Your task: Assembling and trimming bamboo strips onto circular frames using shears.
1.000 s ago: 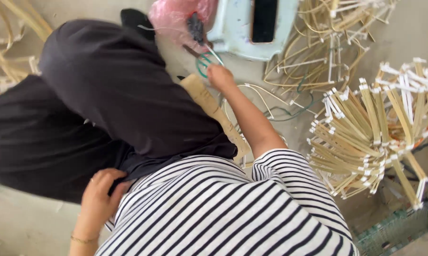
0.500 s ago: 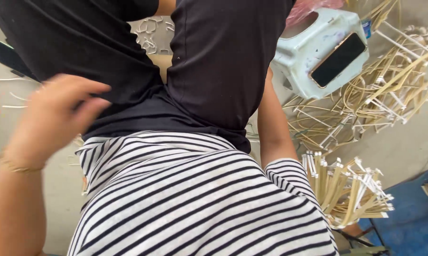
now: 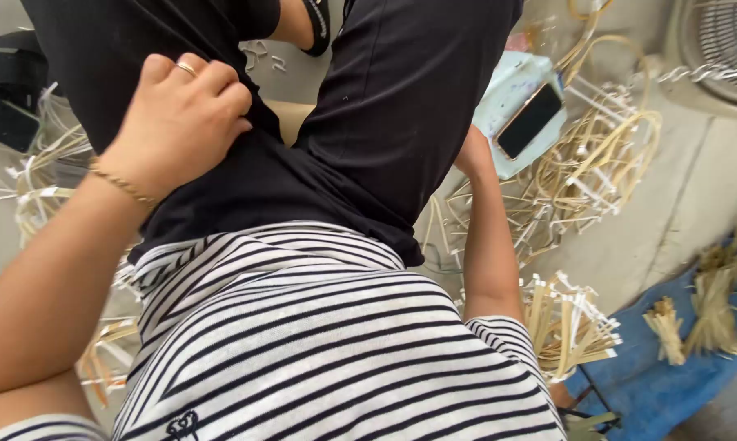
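My left hand (image 3: 180,114), with a ring and a thin gold bracelet, lies on my black trouser leg (image 3: 385,106) at the thigh, its curled fingers bunched into the cloth. My right forearm runs down my right side. Only the heel of my right hand (image 3: 472,155) shows. Its fingers are hidden behind the thigh, close to a pale blue plastic stool (image 3: 507,86). A dark phone (image 3: 530,121) lies on the stool. My striped shirt (image 3: 319,343) fills the bottom of the view.
Loops and bundles of pale split cane (image 3: 597,163) lie around the stool, with a tied bundle (image 3: 568,322) by my right elbow. A blue tarp (image 3: 670,384) with small cane bundles is at lower right. A fan grille (image 3: 728,41) stands at top right.
The view has swung from the floor ahead to my lap. My left hand rose from beside my hip, hung open in the air, and now sits curled on my thigh.
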